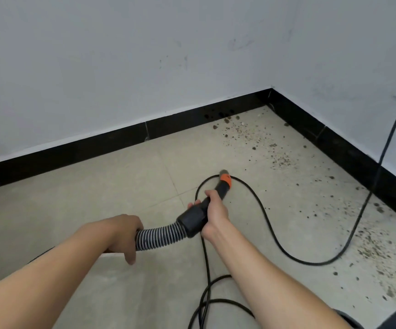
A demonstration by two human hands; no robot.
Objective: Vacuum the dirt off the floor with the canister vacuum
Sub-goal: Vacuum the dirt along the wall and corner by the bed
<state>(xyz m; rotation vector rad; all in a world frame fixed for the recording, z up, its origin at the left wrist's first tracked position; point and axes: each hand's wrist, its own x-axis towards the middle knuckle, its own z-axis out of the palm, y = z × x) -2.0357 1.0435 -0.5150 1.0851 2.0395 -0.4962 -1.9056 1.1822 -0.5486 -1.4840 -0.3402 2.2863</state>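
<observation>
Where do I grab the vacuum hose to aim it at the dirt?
Grab the stiff black handle just behind the orange collar, coming from its right side as the right hand does. It is rigid and points toward the dirt; the ribbed hose would bend.

The hose is black, striped with pale grey-white ribs. Its handle is plain black, ending in an orange collar and a grey tip. The cord is black. The floor is pale beige tile with thin grout lines, speckled with dark brown dirt from one to four o'clock of the handle. The skirting is glossy black. The wall is off-white with faint grey scuffs.
</observation>
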